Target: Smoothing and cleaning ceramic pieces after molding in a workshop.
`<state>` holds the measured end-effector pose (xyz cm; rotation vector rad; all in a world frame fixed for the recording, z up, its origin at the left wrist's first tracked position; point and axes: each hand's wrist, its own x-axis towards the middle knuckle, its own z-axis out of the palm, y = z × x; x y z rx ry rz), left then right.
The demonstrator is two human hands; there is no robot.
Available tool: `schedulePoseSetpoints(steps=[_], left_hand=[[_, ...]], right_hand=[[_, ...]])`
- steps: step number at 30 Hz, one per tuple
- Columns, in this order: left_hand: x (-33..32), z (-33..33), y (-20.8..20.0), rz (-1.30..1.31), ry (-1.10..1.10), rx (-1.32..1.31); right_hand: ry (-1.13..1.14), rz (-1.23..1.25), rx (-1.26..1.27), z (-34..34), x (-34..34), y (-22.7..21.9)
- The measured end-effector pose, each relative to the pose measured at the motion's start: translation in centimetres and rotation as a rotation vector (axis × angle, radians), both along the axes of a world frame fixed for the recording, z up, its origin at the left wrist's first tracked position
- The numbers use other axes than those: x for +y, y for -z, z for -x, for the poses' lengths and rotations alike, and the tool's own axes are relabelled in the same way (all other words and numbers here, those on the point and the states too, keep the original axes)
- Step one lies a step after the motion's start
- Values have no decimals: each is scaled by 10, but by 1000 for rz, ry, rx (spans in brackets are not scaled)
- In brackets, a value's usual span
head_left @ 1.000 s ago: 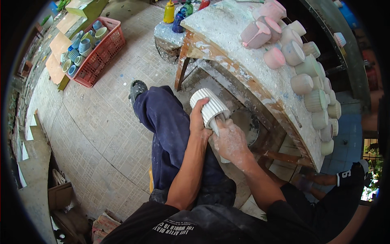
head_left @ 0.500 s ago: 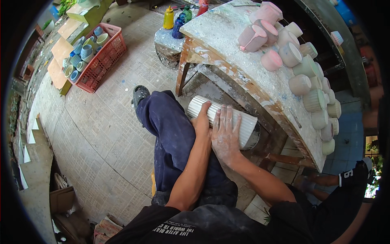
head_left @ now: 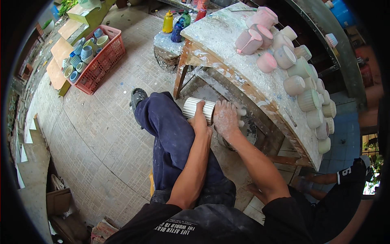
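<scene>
Both hands are closed around a white ribbed ceramic vessel (head_left: 198, 110) that is held on its side above the right knee of the dark blue trousers (head_left: 170, 134). The left hand (head_left: 200, 121) is wrapped over its near side, while the dust-whitened right hand (head_left: 226, 118) is pressed flat on its right end, fingers spread. Both forearms are stretched forward from the lower edge. Just right of the hands, the rough, plaster-spattered edge of a wooden workbench (head_left: 227, 61) is seen, crowded with pink and cream ribbed pots (head_left: 302, 87). Open tiled floor (head_left: 93, 134) lies to the left, and a red plastic crate (head_left: 103, 65) of glazed cups is set well apart.
</scene>
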<state>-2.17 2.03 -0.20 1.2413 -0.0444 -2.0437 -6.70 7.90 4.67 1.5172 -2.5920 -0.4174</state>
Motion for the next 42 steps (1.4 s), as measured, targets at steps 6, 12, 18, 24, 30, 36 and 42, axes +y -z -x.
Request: schedulePoseSetpoints(steps=[6,12,18,24,30,36,42], left_hand=[[8,-9,-8,53,99,-58],[-4,-16,-6,21,248,287],[-1,-28,-14,173,346,536],[5,-33,-21,221,389,447],[9,-40,-23,281,407,527],[9,-33,-31,293,479,718],[12,-33,-21,371,691,468]], right_hand=[[120,-261,-354,-13,11,-35],[232,-96,-768,-1,23,-49],[846,569,-1995,-16,67,-50],[843,606,-2320,-21,84,-22],[812,522,-1873,-22,80,-31],[313,620,-1240,-16,78,-31],[301,388,-499,-18,68,-96]])
